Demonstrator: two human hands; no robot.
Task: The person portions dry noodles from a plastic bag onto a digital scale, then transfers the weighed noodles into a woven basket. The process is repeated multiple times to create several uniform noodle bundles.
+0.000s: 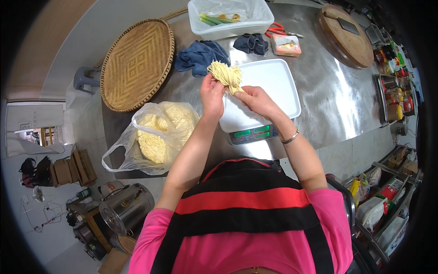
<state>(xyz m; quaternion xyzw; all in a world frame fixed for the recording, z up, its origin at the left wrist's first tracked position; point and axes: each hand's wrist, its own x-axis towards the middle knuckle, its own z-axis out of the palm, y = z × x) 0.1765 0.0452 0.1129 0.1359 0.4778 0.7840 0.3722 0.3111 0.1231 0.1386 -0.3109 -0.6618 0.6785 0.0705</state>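
Note:
A bundle of fresh yellow noodles (pixel 226 76) is held up between my two hands, over the left part of a white tray (pixel 268 85). My left hand (pixel 212 94) grips the bundle from the left and below. The fingers and thumb of my right hand (pixel 257 100) pinch its lower end. The tray lies on a digital scale (pixel 253 135) with lit green displays. To the left, a clear plastic bag (pixel 128 156) stands on the steel table, holding a mass of the same noodles (pixel 152 144) and a further wrapped portion.
A round woven bamboo tray (pixel 137 65) lies at the left edge of the steel table (pixel 328 116). Behind the scale are blue cloths (pixel 202 56), a plastic bin (pixel 232 32) with scallions, red-handled scissors (pixel 278 30) and a tissue pack (pixel 286 51). A cleaver (pixel 348 26) rests on a round chopping block (pixel 342 44).

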